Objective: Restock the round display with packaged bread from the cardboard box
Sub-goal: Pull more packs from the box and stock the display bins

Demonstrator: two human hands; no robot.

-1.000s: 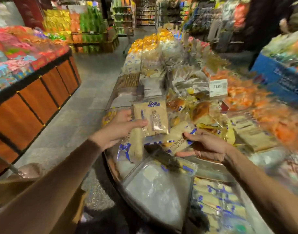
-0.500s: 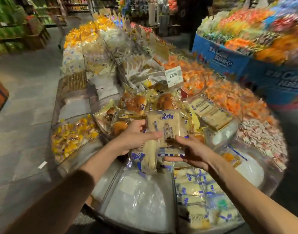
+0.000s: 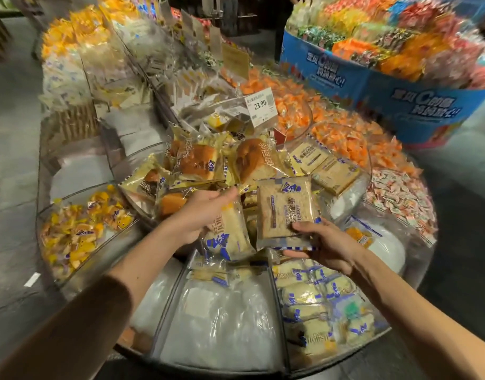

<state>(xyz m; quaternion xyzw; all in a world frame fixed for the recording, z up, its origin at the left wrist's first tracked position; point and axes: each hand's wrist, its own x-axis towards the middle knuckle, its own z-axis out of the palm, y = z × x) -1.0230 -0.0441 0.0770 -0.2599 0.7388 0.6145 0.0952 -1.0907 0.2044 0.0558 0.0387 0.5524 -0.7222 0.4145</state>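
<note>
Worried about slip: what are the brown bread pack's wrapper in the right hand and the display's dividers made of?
Wrapper: thin glossy clear plastic film, printed blue; bread shows through, glare on it. Dividers: probably clear rigid plastic, possibly glass; see-through panels with bright edges.

Speckled tan-brown on the sliced bread packet (image 3: 286,212), with blue-and-white checks along its edge and dark blue print. Creamy white with blue logo on the pale bread packet (image 3: 227,234). Black digits on white price tag (image 3: 260,106). Bright blue with white lettering on the cardboard bin (image 3: 400,97). Orange on the sweets (image 3: 340,138).

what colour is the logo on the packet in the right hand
Blue logo, at the top edge of the packet; clearest in the head view.
</note>
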